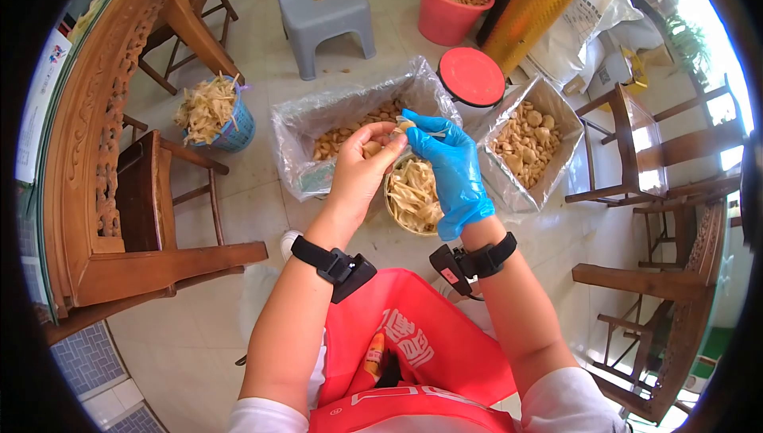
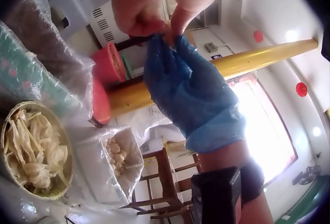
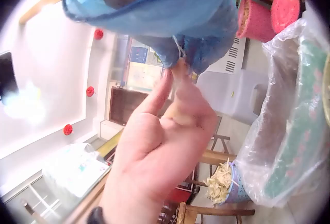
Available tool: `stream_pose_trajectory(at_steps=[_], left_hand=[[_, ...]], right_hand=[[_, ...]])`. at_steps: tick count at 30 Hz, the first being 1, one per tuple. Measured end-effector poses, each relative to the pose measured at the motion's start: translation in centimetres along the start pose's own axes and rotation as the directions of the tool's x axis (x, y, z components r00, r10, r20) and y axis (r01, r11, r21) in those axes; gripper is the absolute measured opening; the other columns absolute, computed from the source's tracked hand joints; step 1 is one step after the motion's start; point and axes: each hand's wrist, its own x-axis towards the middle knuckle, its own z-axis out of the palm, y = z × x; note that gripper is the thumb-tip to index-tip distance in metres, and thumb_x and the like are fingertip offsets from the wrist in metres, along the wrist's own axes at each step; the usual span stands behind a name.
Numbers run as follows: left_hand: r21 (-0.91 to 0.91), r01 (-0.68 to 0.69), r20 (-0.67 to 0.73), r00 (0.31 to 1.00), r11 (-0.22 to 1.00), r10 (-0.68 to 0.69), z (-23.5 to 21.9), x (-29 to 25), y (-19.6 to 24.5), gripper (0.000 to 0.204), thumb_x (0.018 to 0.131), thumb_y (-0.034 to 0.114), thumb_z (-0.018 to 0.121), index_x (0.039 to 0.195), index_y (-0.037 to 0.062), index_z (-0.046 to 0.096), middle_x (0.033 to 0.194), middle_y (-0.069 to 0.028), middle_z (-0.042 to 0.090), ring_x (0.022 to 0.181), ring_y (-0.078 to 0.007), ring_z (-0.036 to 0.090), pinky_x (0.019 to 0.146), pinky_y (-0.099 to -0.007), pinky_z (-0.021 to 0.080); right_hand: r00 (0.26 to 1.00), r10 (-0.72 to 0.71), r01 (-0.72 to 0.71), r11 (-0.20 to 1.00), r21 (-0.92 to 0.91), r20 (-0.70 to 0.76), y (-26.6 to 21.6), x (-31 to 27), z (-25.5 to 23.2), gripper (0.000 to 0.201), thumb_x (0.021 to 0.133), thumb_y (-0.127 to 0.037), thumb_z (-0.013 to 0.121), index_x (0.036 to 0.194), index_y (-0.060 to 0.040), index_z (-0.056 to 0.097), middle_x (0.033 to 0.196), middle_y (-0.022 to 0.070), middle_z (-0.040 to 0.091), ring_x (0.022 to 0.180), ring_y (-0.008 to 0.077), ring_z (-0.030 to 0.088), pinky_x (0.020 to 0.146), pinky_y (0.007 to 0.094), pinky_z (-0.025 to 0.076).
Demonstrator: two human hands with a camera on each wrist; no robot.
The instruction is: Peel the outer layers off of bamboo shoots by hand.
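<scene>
My bare left hand [image 1: 366,161] and my blue-gloved right hand [image 1: 453,164] meet over the containers, fingertips together. Between them they pinch a small pale clove-like piece [image 1: 404,125], largely covered by fingers. A thin whitish strip [image 3: 178,45] sticks out at the glove's fingertips in the right wrist view. Another yellowish piece [image 1: 371,148] sits inside the curled fingers of the left hand. Below the hands stands a round tub [image 2: 67,170] of pale papery peels [image 1: 415,196]. Behind it, a plastic-lined box [image 1: 298,135] holds many tan clove-like pieces [image 1: 342,141].
At the right, another lined box [image 1: 566,164] holds similar pieces and round bulbs. A blue basket [image 1: 236,133] of peels stands left. Beyond are a red lid [image 1: 472,75], a pink bucket [image 1: 445,24], a grey plastic chair [image 1: 324,12] and a gold roll [image 1: 548,8]. Wooden furniture flanks both sides.
</scene>
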Motion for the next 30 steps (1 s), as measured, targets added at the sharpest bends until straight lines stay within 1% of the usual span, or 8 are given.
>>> stream_pose_trajectory(at_steps=[5, 7, 10, 12, 19, 25, 27, 30], left_hand=[[0.111, -0.075, -0.013, 0.997, 0.991, 0.077, -0.1, 0.1, 0.2, 0.026, 0.085, 0.019, 0.065, 0.106, 0.0037, 0.06, 0.077, 0.0034, 0.058, 0.069, -0.0036, 0.047, 0.061, -0.0183, 0.038], [0.131, -0.084, -0.013, 0.996, 0.988, 0.086, -0.4, 0.0, 0.2, 0.024, 0.086, 0.019, 0.065, 0.105, 0.0033, 0.061, 0.076, 0.003, 0.059, 0.069, -0.0036, 0.047, 0.061, -0.0182, 0.038], [0.085, -0.083, -0.006, 0.996, 0.993, 0.084, -0.7, 0.2, 0.1, 0.023, 0.087, 0.018, 0.063, 0.104, 0.0029, 0.061, 0.08, 0.002, 0.06, 0.071, -0.0041, 0.049, 0.062, -0.0181, 0.04], [-0.039, -0.033, -0.045, 0.999, 0.999, 0.031, -0.8, 0.3, 0.0, 0.023, 0.088, 0.018, 0.062, 0.105, 0.0029, 0.061, 0.083, 0.0018, 0.06, 0.073, -0.005, 0.051, 0.064, -0.0181, 0.041], [-0.066, 0.009, 0.02, 1.0, 0.998, -0.007, -0.5, -0.1, 0.3, 0.023, 0.089, 0.021, 0.06, 0.105, 0.0046, 0.061, 0.085, 0.0021, 0.06, 0.074, -0.0048, 0.052, 0.066, -0.017, 0.043], [0.025, 0.034, 0.064, 0.997, 0.999, -0.036, -1.1, 0.2, 0.2, 0.023, 0.089, 0.02, 0.06, 0.106, 0.0049, 0.059, 0.089, 0.0003, 0.06, 0.078, -0.0068, 0.054, 0.068, -0.0191, 0.044], [-0.027, 0.043, -0.022, 0.999, 0.999, -0.044, -0.8, 0.1, 0.2, 0.021, 0.088, 0.017, 0.059, 0.105, 0.0041, 0.059, 0.092, -0.001, 0.059, 0.08, -0.0085, 0.056, 0.07, -0.021, 0.045], [-0.082, 0.029, -0.052, 0.998, 0.996, -0.033, -0.7, 0.1, 0.1, 0.019, 0.089, 0.016, 0.057, 0.103, 0.0034, 0.059, 0.093, -0.0018, 0.06, 0.082, -0.0097, 0.056, 0.074, -0.0234, 0.046]], right_hand=[[1.0, -0.022, 0.022, 1.0, 0.014, 0.01, 0.4, -0.1, -0.1, 0.017, 0.084, -0.006, 0.064, 0.099, 0.0018, 0.064, 0.112, 0.0119, 0.063, 0.089, 0.0124, 0.06, 0.081, 0.0254, 0.048], [0.999, 0.023, -0.023, 0.999, 0.028, -0.025, 0.2, -0.2, 0.1, 0.016, 0.083, -0.005, 0.064, 0.097, 0.0016, 0.065, 0.111, 0.0111, 0.064, 0.091, 0.0138, 0.06, 0.081, 0.0264, 0.049], [1.0, 0.009, -0.007, 0.999, 0.039, -0.029, 0.3, -0.1, 0.0, 0.013, 0.082, -0.003, 0.063, 0.095, 0.0016, 0.064, 0.109, 0.0118, 0.064, 0.09, 0.0134, 0.06, 0.079, 0.0263, 0.049], [0.999, -0.005, 0.006, 1.0, 0.024, -0.037, 0.3, 0.0, -0.2, 0.013, 0.082, -0.002, 0.063, 0.094, 0.0014, 0.064, 0.108, 0.0119, 0.064, 0.088, 0.0128, 0.059, 0.077, 0.0257, 0.049], [0.997, -0.061, 0.06, 0.998, -0.03, -0.051, 0.7, 0.3, -0.2, 0.012, 0.081, 0.001, 0.061, 0.092, 0.0007, 0.064, 0.105, 0.0113, 0.066, 0.082, 0.0112, 0.058, 0.074, 0.0239, 0.047], [0.981, -0.151, 0.145, 0.988, -0.056, -0.122, 0.4, 0.7, -0.4, 0.012, 0.081, 0.003, 0.058, 0.092, 0.0009, 0.063, 0.101, 0.009, 0.066, 0.081, 0.0098, 0.057, 0.075, 0.0243, 0.046], [0.976, -0.165, 0.159, 0.986, -0.055, -0.143, 0.2, 0.7, -0.6, 0.014, 0.082, 0.003, 0.056, 0.094, 0.001, 0.063, 0.1, 0.0085, 0.066, 0.082, 0.0091, 0.057, 0.075, 0.0242, 0.046], [0.982, -0.148, 0.137, 0.985, -0.106, -0.114, 0.3, 0.8, -0.9, 0.015, 0.081, 0.003, 0.057, 0.095, 0.001, 0.063, 0.101, 0.0089, 0.066, 0.081, 0.0093, 0.058, 0.075, 0.0239, 0.047]])
